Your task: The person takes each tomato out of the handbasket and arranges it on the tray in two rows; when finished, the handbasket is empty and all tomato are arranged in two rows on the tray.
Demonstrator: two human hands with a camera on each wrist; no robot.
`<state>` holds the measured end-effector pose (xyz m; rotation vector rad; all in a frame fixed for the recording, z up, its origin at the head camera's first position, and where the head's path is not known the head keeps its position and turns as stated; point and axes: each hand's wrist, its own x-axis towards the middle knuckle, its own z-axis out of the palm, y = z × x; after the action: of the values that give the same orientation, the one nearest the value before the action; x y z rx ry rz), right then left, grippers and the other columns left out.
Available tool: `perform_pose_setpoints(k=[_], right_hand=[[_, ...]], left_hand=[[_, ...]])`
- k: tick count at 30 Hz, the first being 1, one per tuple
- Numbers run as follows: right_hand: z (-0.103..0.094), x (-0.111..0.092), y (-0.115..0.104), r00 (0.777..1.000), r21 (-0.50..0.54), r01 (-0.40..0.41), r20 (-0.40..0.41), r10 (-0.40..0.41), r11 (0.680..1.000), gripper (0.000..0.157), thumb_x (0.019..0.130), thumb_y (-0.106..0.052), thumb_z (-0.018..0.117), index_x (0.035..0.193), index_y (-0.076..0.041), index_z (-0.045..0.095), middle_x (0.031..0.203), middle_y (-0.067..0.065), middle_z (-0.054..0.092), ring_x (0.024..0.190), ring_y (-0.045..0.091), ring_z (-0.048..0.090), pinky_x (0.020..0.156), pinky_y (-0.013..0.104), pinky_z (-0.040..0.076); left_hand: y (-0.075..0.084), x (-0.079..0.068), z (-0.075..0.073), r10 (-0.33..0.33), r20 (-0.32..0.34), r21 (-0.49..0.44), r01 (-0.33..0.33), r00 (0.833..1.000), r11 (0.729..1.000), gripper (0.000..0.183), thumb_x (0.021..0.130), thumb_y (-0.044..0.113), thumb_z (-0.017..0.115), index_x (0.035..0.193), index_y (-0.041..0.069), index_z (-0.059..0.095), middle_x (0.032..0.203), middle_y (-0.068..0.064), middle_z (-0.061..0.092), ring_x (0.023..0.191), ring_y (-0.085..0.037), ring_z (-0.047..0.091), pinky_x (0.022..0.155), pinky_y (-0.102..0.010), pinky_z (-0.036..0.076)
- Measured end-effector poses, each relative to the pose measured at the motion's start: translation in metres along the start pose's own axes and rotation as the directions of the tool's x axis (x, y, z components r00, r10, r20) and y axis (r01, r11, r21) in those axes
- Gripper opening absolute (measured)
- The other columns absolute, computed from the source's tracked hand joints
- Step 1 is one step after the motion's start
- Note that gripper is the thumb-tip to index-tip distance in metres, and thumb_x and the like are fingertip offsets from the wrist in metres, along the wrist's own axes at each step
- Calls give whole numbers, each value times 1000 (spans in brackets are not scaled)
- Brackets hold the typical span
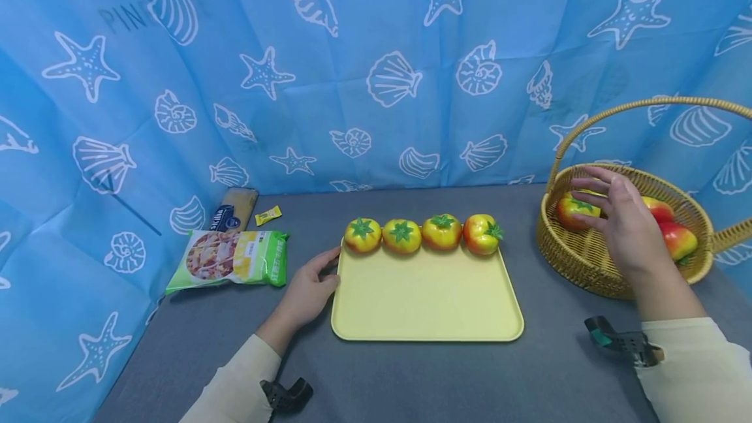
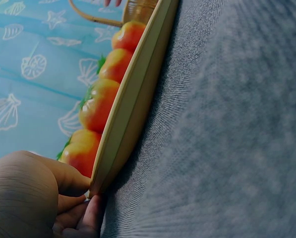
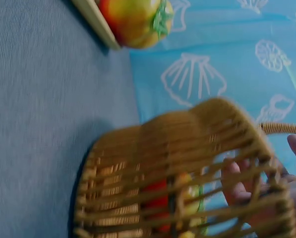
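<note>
My left hand (image 1: 310,288) grips the left rim of a pale yellow tray (image 1: 429,302), thumb and fingers pinching its edge in the left wrist view. A row of several yellow-and-red, tomato-like fruits (image 1: 442,232) with green leafy tops lies along the tray's far edge; the rightmost one (image 1: 480,235) is tilted, its leaves facing right. My right hand (image 1: 631,227) is over a wicker basket (image 1: 566,265), fingers loosely extended and holding nothing. Inside the basket, a similar fruit (image 1: 572,213) lies beside the fingertips, and red-and-yellow fruits (image 1: 678,240) lie farther right, partly behind the hand.
The basket's tall arched handle (image 1: 623,108) rises above the right hand. Left of the tray lie a green food bag (image 1: 235,258), a brown packet (image 1: 237,207) and a small yellow wrapper (image 1: 268,215). A blue shell-print curtain (image 1: 352,83) hangs behind the grey table (image 1: 411,380).
</note>
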<state>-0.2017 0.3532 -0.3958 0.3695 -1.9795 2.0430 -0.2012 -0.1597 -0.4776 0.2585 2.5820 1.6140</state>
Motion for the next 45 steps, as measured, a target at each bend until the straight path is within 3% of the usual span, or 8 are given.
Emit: perform_pose_setpoints(k=[6, 12, 17, 24, 30, 38, 41, 45], right_hand=[[-21, 3, 7, 999, 23, -47, 5, 46, 999, 45, 120, -41, 33, 154, -22, 54, 143, 1, 49, 128, 14, 48, 91, 15, 52], [-33, 2, 6, 995, -63, -96, -8, 96, 993, 44, 119, -44, 29, 157, -29, 47, 143, -7, 46, 148, 37, 27, 90, 13, 49], [-40, 5, 0, 992, -83, -128, -18, 127, 988, 47, 119, -46, 28, 161, -29, 42, 145, -5, 44, 154, 34, 22, 89, 11, 48], [-46, 26, -18, 976, -431, -198, 0, 220, 881, 69, 117, -55, 14, 176, -21, 18, 166, 20, 25, 159, 35, 23, 89, 14, 47], [-53, 41, -20, 952, -456, -262, 26, 307, 851, 75, 114, -61, 11, 177, -21, 13, 173, 27, 18, 158, 46, 20, 86, 13, 49], [-59, 39, 3, 908, -446, -342, 69, 412, 827, 78, 116, -57, 12, 175, -6, 7, 169, 42, 8, 151, 66, 13, 79, 14, 49], [-57, 36, 11, 898, -486, -337, 91, 430, 806, 78, 118, -52, 15, 170, 6, 9, 165, 43, 12, 147, 65, 20, 79, 17, 52], [-50, 37, 17, 875, -590, -314, 124, 468, 744, 80, 119, -48, 32, 166, 13, 12, 166, 44, 13, 145, 63, 25, 102, 50, 53]], left_hand=[[0, 1, -1, 5, -3, -3, -5, 1000, 1000, 57, 105, 2, 60, 161, 2, 51, 151, -19, 60, 127, -30, 66, 105, -48, 54], [1, 0, -1, 0, -5, -3, 0, 1000, 1000, 58, 105, 2, 60, 162, 2, 51, 152, -18, 60, 128, -31, 66, 106, -49, 54], [-1, -1, 1, 6, -2, -9, -6, 1000, 1000, 58, 105, 2, 60, 162, 3, 51, 152, -18, 60, 126, -30, 67, 105, -48, 54], [-3, -2, 2, -5, -3, -14, 5, 1000, 1000, 58, 105, 3, 60, 162, 3, 52, 151, -18, 60, 126, -30, 66, 105, -49, 54], [-2, -1, 0, -4, -7, -9, 4, 1000, 1000, 57, 105, 2, 60, 161, 3, 52, 151, -18, 60, 128, -30, 65, 106, -50, 53], [-1, 0, 2, -4, -8, 4, 4, 1000, 1000, 57, 105, 3, 60, 161, 3, 52, 151, -17, 61, 130, -30, 64, 107, -50, 52], [-1, 0, 2, -9, -5, 4, 9, 1000, 1000, 58, 105, 3, 60, 162, 4, 52, 151, -17, 61, 129, -29, 64, 106, -50, 53], [-1, -1, 0, -11, -7, -1, 11, 1000, 1000, 58, 105, 3, 61, 162, 4, 52, 151, -17, 61, 128, -30, 65, 106, -50, 53]])
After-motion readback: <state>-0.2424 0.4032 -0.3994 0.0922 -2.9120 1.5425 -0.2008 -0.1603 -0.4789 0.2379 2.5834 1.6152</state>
